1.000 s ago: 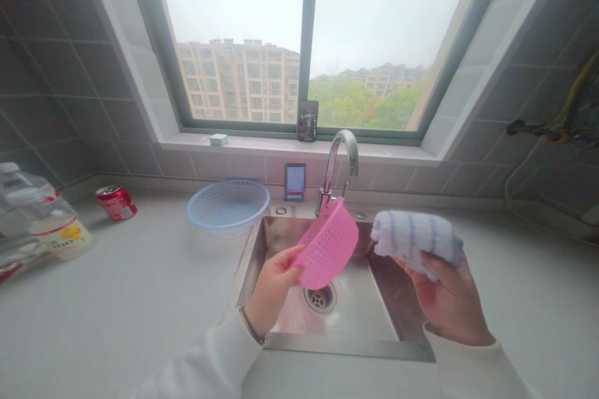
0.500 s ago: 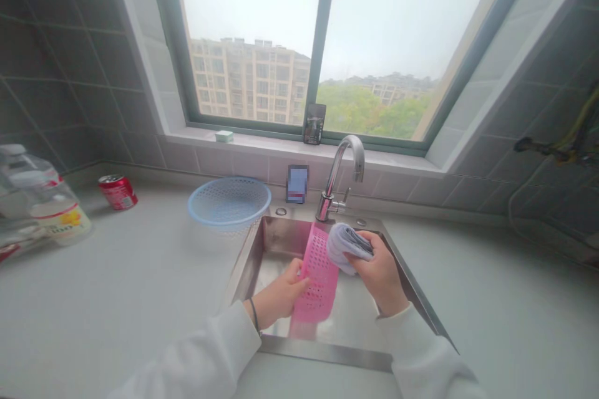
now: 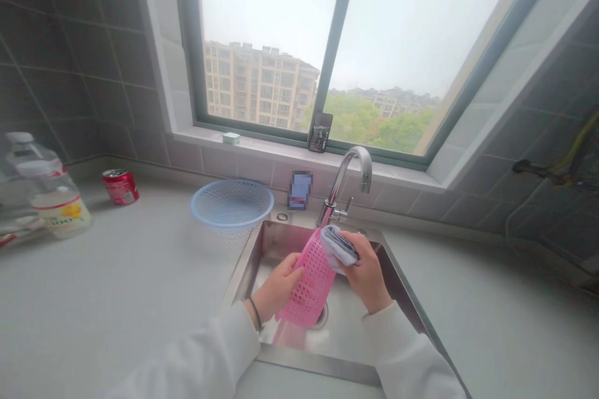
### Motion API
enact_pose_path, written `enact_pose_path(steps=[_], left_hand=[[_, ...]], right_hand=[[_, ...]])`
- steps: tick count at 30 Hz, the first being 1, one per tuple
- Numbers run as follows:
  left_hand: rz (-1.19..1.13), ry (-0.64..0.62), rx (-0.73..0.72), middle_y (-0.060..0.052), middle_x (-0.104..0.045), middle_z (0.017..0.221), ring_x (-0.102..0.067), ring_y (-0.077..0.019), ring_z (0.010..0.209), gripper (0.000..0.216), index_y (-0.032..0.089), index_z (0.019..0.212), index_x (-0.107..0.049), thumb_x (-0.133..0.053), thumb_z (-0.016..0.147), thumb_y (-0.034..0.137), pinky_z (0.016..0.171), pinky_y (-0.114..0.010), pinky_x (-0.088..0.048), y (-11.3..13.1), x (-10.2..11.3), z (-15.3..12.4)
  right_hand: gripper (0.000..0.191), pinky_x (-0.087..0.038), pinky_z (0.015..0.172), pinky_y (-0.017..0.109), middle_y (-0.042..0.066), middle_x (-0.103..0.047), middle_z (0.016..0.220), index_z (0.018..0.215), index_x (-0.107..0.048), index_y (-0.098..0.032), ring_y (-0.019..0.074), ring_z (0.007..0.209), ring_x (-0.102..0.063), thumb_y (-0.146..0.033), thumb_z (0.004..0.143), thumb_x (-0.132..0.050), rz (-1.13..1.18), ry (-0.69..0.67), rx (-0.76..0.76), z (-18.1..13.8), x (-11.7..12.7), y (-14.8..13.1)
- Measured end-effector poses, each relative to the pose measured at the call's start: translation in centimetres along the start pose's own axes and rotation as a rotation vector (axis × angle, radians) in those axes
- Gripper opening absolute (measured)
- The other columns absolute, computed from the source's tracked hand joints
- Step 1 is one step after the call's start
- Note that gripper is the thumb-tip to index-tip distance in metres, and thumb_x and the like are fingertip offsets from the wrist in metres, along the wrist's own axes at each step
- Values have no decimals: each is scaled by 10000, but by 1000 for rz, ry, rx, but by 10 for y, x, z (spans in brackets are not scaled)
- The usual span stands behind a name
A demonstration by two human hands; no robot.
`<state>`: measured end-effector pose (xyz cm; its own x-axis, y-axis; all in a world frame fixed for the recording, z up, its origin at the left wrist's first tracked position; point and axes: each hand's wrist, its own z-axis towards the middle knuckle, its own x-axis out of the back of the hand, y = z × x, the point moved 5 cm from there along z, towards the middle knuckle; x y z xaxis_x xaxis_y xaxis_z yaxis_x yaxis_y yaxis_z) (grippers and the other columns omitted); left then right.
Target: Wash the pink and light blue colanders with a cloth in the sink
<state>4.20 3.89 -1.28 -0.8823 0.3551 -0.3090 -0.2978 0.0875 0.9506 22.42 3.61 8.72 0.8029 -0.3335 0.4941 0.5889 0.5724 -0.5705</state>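
Note:
A pink perforated plastic basket (image 3: 309, 280) is tilted on its side over the steel sink (image 3: 344, 330). My left hand (image 3: 279, 285) grips its left edge, thumb on the near face. In my right hand (image 3: 367, 273) is a folded grey-white cloth (image 3: 337, 246), pressed against the basket's upper right part or just beside it; the exact contact is hidden. Behind the basket rises the chrome faucet (image 3: 349, 181), and the sink drain shows partly past the basket's lower edge.
A light blue mesh basket (image 3: 233, 202) stands on the counter left of the sink. Farther left are a red can (image 3: 120, 187) and clear plastic bottles (image 3: 58, 199). A phone (image 3: 321, 132) leans on the windowsill near a small green box (image 3: 231, 138). A blurred blue item (image 3: 299, 190) stands behind the sink.
The pink basket has tilted more, its lower end swinging left and uncovering part of the drain. My right hand with the cloth has shifted slightly left. The camera view has turned a little.

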Motion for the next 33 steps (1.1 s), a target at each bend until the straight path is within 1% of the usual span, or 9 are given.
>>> enact_pose_path(steps=[4, 7, 11, 15, 18, 21, 25, 27, 33], left_hand=[[142, 165, -70, -75, -671, 955, -627, -227, 872, 341, 140, 1053, -596, -632, 860, 419, 808, -350, -474, 7, 11, 2], [320, 143, -156, -92, -684, 991, -625, -258, 958, 280, 135, 996, -631, -687, 817, 342, 875, -359, -452, 14, 11, 0], [441, 91, -146, -66, -682, 924, -617, -243, 882, 235, 139, 965, -651, -708, 771, 259, 810, -331, -446, 12, 11, 0], [462, -38, -115, -62, -696, 947, -618, -238, 897, 250, 150, 995, -667, -661, 746, 175, 795, -316, -454, 2, 6, 0], [451, -121, -113, -68, -710, 991, -626, -243, 918, 289, 151, 1022, -680, -624, 738, 139, 799, -315, -463, -5, 0, -1], [458, -104, -121, -70, -716, 993, -631, -247, 919, 301, 149, 1042, -688, -632, 746, 147, 810, -319, -469, -7, -3, -2], [442, -99, -198, -72, -726, 972, -630, -246, 922, 232, 151, 1007, -702, -626, 790, 189, 858, -327, -470, 1, -6, 0], [440, -137, -199, -76, -730, 967, -632, -251, 929, 213, 147, 979, -706, -622, 787, 187, 863, -330, -471, 5, -7, 0], [460, -146, -65, -90, -718, 1011, -638, -264, 930, 347, 127, 1069, -686, -664, 728, 188, 822, -335, -485, 5, -3, -1]], right_hand=[[365, -519, 942, 437, 100, -703, 1151, 1209, -680, -242, 275, 1057, -645, -242, 847, -635, -66, -162, 24, -17, -5, -15], [441, -503, 959, 444, 101, -694, 1176, 1232, -665, -239, 290, 1091, -628, -174, 797, -631, -193, -179, 22, -34, -23, -20], [425, -530, 872, 384, 80, -709, 1109, 1195, -680, -261, 269, 1008, -661, -186, 782, -609, -298, -214, -27, -38, -33, -4], [317, -538, 812, 362, 63, -730, 1087, 1138, -699, -265, 264, 971, -688, -339, 869, -548, -305, -139, -192, -21, -7, 37], [307, -532, 732, 365, 54, -755, 994, 1048, -721, -250, 287, 898, -704, -416, 853, -551, -325, -105, -350, -14, 12, 60], [274, -531, 756, 347, 43, -763, 990, 1013, -723, -245, 267, 902, -707, -301, 802, -557, -198, -125, -304, -19, 7, 43], [323, -531, 793, 325, 48, -764, 997, 1039, -732, -248, 237, 898, -704, -191, 760, -580, -37, -299, -89, -37, -26, -8], [321, -531, 791, 328, 51, -762, 976, 1044, -735, -255, 235, 880, -705, -193, 768, -585, -43, -314, -68, -39, -33, -15], [264, -521, 794, 360, 64, -755, 1019, 987, -717, -228, 271, 931, -693, -321, 804, -551, -111, -94, -270, -24, 1, 46]])
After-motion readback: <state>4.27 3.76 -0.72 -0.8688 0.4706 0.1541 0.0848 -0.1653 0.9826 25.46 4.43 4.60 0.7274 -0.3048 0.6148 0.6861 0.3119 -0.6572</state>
